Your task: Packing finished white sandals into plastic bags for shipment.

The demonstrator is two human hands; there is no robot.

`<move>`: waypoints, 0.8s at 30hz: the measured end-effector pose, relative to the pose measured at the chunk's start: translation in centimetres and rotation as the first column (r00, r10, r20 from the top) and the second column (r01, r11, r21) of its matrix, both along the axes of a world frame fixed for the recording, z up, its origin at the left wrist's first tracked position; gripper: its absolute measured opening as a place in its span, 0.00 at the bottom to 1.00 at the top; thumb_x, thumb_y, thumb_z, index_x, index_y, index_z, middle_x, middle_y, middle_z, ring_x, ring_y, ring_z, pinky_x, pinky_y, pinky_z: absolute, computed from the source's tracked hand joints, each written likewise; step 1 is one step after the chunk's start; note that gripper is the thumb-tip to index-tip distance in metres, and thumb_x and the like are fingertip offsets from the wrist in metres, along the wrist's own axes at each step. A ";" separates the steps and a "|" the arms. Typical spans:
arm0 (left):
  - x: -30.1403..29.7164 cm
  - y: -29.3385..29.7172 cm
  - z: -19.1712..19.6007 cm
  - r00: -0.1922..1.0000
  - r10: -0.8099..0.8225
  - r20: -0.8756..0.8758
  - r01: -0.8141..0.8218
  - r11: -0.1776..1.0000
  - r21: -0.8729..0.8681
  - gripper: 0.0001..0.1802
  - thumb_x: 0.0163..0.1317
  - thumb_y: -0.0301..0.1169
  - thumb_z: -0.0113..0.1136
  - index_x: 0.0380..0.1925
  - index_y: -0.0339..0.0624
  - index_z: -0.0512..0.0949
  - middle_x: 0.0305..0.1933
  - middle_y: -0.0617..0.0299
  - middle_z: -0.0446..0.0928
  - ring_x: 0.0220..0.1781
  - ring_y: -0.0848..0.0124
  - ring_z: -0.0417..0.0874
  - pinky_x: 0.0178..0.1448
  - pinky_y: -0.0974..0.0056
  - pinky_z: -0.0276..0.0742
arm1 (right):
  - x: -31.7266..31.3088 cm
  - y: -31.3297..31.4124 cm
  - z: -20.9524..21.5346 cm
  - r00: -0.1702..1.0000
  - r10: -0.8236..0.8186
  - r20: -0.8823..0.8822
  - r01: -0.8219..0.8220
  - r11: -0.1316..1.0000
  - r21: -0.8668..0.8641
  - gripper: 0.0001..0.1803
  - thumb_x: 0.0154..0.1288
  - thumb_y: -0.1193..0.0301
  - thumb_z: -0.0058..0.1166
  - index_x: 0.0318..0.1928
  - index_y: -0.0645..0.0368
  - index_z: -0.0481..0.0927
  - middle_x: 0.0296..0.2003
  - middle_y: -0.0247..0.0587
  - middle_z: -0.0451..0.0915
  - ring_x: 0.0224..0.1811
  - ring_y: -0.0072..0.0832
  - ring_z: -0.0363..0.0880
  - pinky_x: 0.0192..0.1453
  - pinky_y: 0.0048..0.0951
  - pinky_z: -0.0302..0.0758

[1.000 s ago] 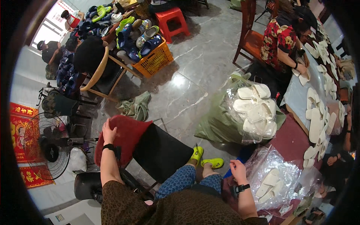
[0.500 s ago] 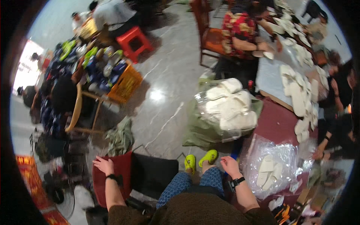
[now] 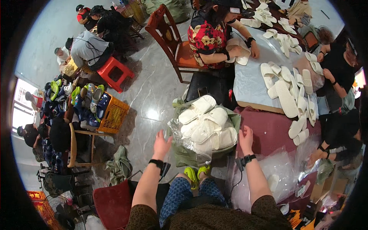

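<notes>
Both your hands are spread wide and hold nothing. Your left hand (image 3: 161,142) hovers over the floor just off the left rim of the sack of white slippers (image 3: 205,124), near its loose clear plastic liner (image 3: 183,138). Your right hand (image 3: 245,138) rests at the sack's right rim, by the maroon table (image 3: 268,128) edge. Pull only the liner and I judge the heaped slippers could spill onto the floor.

Sack of slippers (image 3: 205,124) on floor between both hands, table (image 3: 268,130) just right, crate (image 3: 113,115) far left.
</notes>
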State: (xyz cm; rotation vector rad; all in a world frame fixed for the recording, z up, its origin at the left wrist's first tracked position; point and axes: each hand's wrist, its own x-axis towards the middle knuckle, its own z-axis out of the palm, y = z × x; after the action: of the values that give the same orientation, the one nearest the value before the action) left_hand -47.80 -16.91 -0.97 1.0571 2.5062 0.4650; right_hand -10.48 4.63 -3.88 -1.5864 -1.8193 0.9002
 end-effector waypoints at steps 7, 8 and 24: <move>-1.4 7.6 -2.2 0.993 0.101 0.065 -0.098 0.994 -0.049 0.40 0.60 0.46 0.62 0.66 0.36 0.61 0.65 0.37 0.66 0.68 0.45 0.65 0.67 0.51 0.67 | 0.9 4.5 -6.2 0.990 0.013 0.142 0.010 0.987 -0.159 0.27 0.62 0.59 0.60 0.54 0.67 0.74 0.51 0.55 0.74 0.53 0.50 0.73 0.57 0.44 0.71; -1.3 8.5 -2.1 0.992 0.108 0.065 -0.103 0.992 -0.078 0.39 0.60 0.45 0.62 0.66 0.36 0.62 0.64 0.37 0.67 0.68 0.46 0.65 0.67 0.51 0.67 | 1.3 4.4 -6.9 0.990 -0.006 0.143 0.022 0.993 -0.115 0.26 0.61 0.59 0.60 0.52 0.67 0.75 0.49 0.54 0.74 0.51 0.49 0.73 0.55 0.44 0.71; -8.0 17.7 -5.4 0.992 -0.127 0.002 0.127 0.990 -0.056 0.19 0.63 0.33 0.51 0.54 0.44 0.76 0.55 0.46 0.76 0.55 0.46 0.77 0.58 0.49 0.74 | 0.5 3.1 -6.0 0.997 -0.077 0.030 0.081 0.983 -0.165 0.28 0.52 0.65 0.69 0.50 0.65 0.74 0.38 0.43 0.71 0.41 0.37 0.70 0.49 0.36 0.71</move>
State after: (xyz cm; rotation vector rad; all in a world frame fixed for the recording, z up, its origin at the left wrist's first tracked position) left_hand -55.83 0.76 -6.32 1.1869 2.4201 0.3548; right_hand -9.94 7.71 -9.85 -1.7644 -1.7218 1.0232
